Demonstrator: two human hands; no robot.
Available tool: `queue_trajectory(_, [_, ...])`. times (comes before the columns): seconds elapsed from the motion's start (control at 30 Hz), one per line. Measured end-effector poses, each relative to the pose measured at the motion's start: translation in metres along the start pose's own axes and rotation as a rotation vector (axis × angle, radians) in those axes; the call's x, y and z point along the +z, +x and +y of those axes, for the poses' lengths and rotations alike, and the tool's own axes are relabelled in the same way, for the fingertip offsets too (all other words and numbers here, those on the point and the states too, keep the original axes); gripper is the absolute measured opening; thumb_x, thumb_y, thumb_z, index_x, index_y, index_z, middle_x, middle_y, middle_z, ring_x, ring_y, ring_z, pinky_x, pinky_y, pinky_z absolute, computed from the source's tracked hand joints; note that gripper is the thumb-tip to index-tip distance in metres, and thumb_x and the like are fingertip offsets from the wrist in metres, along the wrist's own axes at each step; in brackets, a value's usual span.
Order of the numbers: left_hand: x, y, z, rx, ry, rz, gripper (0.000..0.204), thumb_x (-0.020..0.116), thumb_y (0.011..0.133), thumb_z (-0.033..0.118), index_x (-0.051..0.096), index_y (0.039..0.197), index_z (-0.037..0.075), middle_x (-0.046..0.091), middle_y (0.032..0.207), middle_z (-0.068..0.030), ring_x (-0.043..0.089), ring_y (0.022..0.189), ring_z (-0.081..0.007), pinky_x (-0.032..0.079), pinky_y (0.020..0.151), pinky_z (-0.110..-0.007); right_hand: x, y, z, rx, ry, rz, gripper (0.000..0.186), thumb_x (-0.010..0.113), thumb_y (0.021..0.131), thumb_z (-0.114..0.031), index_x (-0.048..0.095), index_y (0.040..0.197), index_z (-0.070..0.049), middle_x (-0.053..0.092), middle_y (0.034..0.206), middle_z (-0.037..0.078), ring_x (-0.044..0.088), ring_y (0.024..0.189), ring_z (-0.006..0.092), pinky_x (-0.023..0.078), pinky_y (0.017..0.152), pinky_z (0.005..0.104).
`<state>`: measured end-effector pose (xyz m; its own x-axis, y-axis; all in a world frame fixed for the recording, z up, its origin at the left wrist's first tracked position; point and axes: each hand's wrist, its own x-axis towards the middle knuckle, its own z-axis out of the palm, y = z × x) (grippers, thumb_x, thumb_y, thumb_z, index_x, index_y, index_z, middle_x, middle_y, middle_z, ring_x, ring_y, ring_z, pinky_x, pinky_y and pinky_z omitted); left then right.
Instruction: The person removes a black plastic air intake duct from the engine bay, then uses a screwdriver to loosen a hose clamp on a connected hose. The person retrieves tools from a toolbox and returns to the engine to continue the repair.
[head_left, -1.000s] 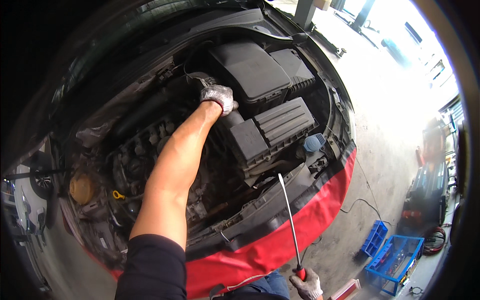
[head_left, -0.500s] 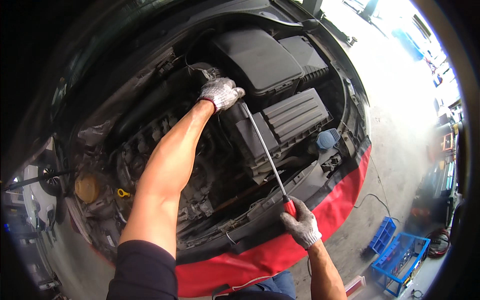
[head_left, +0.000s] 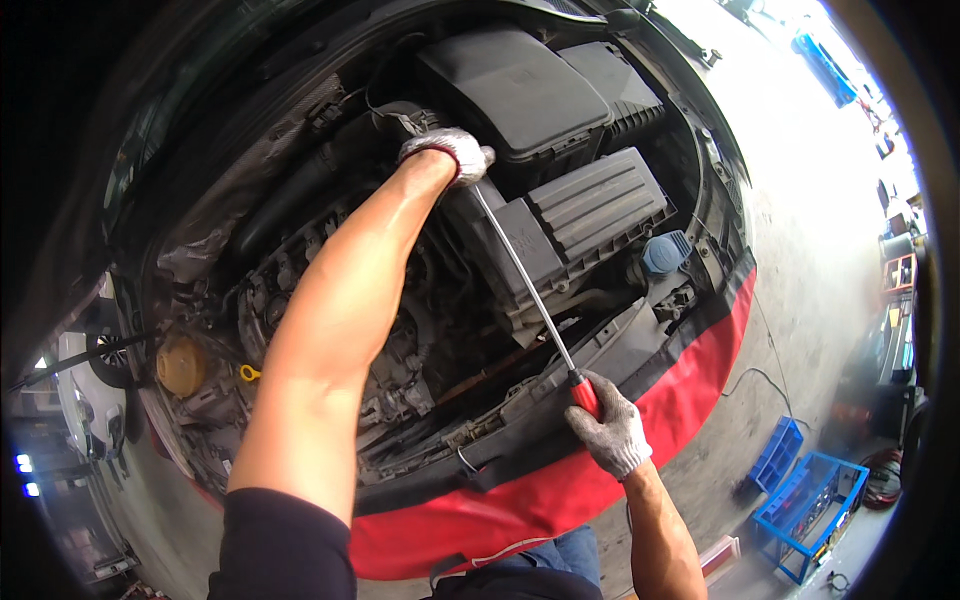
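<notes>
My left hand (head_left: 450,155), in a knitted glove, reaches into the engine bay with its fingers closed near a dark duct (head_left: 395,125); what they hold is hidden. My right hand (head_left: 610,425), also gloved, grips the red handle of a long screwdriver (head_left: 530,285). Its metal shaft runs diagonally up to just below the left hand, where the tip is hidden. The shaft crosses a grey ribbed housing (head_left: 590,220). Above that is a smooth black box cover (head_left: 510,90). A blue cap (head_left: 665,253) sits to the right, and a yellow dipstick loop (head_left: 249,372) to the left.
A red cover (head_left: 690,380) drapes over the car's front. An amber reservoir (head_left: 182,370) is at the bay's left. On the floor at right lie a cable (head_left: 760,370), a blue bin (head_left: 775,450) and a blue-framed cart (head_left: 800,515). A white car (head_left: 85,390) stands at left.
My right hand has risen with the screwdriver, whose shaft now reaches up to my left hand. The left hand has shifted slightly, and the view of the bay has moved.
</notes>
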<state>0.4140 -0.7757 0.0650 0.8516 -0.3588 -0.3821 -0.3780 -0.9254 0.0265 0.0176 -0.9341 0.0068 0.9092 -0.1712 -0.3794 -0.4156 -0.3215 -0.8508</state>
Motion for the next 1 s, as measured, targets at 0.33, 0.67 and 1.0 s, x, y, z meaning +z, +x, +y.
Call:
queue_trajectory(0.33, [0.031,0.002,0.004,-0.253,-0.244,0.234,0.068,0.042,0.100,0.057,0.062,0.136,0.003,0.059,0.141,-0.0223,0.055,0.133,-0.0370,0.043,0.111,-0.046,-0.001,0.005,0.021,0.118,0.173,-0.008,0.055,0.075,0.086,-0.027,0.060,0.134,-0.003,0.072,0.109,0.016,0.070,0.102,0.0244,0.054,0.092,0.0365])
queue_trajectory(0.67, [0.056,0.026,-0.013,-0.185,-0.234,0.355,0.058,0.047,0.099,0.051,0.071,0.120,0.002,0.065,0.128,-0.0241,0.060,0.123,-0.0398,0.046,0.104,-0.047,-0.011,0.007,0.024,0.096,0.156,-0.073,0.055,0.074,0.087,-0.027,0.060,0.134,-0.004,0.071,0.110,0.018,0.070,0.101,0.0250,0.053,0.093,0.0366])
queue_trajectory(1.0, [0.068,0.043,-0.033,-0.155,-0.300,0.395,0.059,0.053,0.095,0.052,0.072,0.116,0.000,0.067,0.124,-0.0254,0.063,0.120,-0.0395,0.048,0.101,-0.046,-0.016,0.007,0.020,0.142,0.196,-0.124,0.057,0.074,0.087,-0.030,0.058,0.137,-0.006,0.071,0.111,0.019,0.070,0.104,0.0289,0.053,0.094,0.0386])
